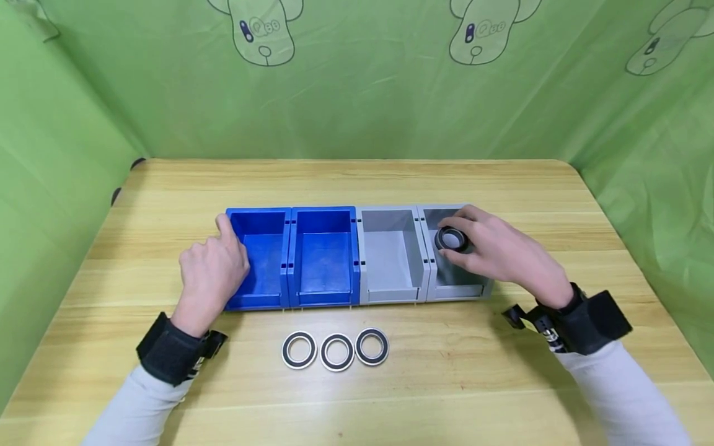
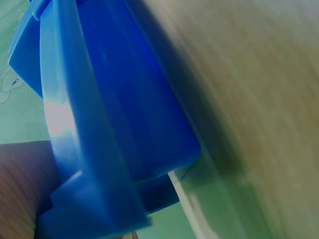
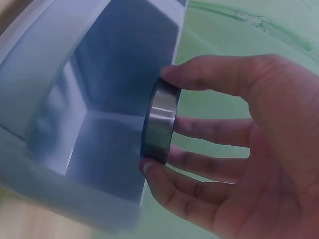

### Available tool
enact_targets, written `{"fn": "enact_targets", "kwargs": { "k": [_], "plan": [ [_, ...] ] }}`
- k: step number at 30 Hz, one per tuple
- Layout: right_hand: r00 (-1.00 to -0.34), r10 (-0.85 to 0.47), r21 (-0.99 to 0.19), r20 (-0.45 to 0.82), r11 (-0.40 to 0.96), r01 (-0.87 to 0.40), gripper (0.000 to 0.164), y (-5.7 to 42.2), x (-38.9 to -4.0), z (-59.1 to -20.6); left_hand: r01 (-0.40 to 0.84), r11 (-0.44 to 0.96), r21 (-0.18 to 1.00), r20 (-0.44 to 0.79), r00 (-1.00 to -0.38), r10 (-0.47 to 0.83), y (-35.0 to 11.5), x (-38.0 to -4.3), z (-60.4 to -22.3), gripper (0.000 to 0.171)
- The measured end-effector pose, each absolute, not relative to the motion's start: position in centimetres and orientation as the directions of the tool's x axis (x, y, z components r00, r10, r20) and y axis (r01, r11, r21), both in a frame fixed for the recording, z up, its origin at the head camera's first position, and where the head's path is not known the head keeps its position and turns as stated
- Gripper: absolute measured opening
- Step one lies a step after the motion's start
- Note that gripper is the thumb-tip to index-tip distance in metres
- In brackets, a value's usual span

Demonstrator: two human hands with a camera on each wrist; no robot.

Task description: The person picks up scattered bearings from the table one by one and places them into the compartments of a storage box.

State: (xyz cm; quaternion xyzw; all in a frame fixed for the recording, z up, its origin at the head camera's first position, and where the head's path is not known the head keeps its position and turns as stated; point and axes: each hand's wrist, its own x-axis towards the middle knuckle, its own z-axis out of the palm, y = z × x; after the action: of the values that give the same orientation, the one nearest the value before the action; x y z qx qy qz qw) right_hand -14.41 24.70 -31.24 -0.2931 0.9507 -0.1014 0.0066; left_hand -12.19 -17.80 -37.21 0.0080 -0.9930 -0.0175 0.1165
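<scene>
While amid green curtains point(image 1: 368, 111), over wooden table point(image 1: 446, 378), right fingers point(image 3: 174, 191) round bearing point(image 3: 162, 117), left fingers point(image 1: 225, 229) round bin point(image 1: 263, 263).

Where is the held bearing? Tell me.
In the head view, the held bearing is right of center, pinched by the right hand at the opening of the rightmost gray bin.

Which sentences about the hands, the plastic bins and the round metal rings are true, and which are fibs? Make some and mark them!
1. The right hand holds a round black-and-silver metal ring. True.
2. Five more rings lie flat. False: three round black-and-silver metal rings lie on the pale wooden table.
3. The left hand touches the leftmost blue plastic bin. True.
4. All four bins are blue. False: two are grey plastic bins.
</scene>
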Motion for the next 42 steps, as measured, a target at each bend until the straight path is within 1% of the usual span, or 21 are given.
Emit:
{"fn": "enact_targets", "kwargs": {
  "k": [6,13,19,26,30,37,42],
  "plan": [
    [-0.841,-0.54,-0.191,-0.025,0.829,-0.526,0.045,24.4,-15.1,-31.8,-0.011,0.999,0.049,0.224,-0.974,-0.022,-17.8,-12.2,-37.3,0.027],
    [-0.837,-0.537,-0.175,-0.106,0.839,-0.516,0.049,23.6,-16.0,-32.9,-0.006,0.998,0.058,0.219,-0.975,-0.019,-17.9,-12.2,-37.3,0.024],
    [-0.832,-0.537,-0.147,-0.143,0.842,-0.519,0.052,23.2,-16.5,-33.7,0.002,0.998,0.068,0.203,-0.979,-0.012,-18.0,-12.0,-37.1,0.027],
    [-0.837,-0.526,-0.131,-0.149,0.85,-0.511,0.051,23.0,-16.7,-34.2,0.006,0.998,0.066,0.211,-0.977,-0.008,-18.1,-11.9,-37.1,0.026],
    [-0.836,-0.527,-0.119,-0.153,0.85,-0.514,0.047,23.1,-16.9,-34.4,0.004,0.997,0.071,0.207,-0.978,-0.011,-18.1,-12.0,-37.1,0.025],
    [-0.833,-0.532,-0.101,-0.15,0.847,-0.522,0.034,23.1,-17.1,-34.9,0.004,0.998,0.063,0.211,-0.977,-0.01,-18.0,-12.0,-37.1,0.025],
    [-0.835,-0.53,-0.084,-0.148,0.848,-0.524,0.033,22.9,-17.1,-35.2,0.004,0.998,0.059,0.216,-0.976,-0.009,-18.1,-12.0,-37.2,0.026]
  ]
}}
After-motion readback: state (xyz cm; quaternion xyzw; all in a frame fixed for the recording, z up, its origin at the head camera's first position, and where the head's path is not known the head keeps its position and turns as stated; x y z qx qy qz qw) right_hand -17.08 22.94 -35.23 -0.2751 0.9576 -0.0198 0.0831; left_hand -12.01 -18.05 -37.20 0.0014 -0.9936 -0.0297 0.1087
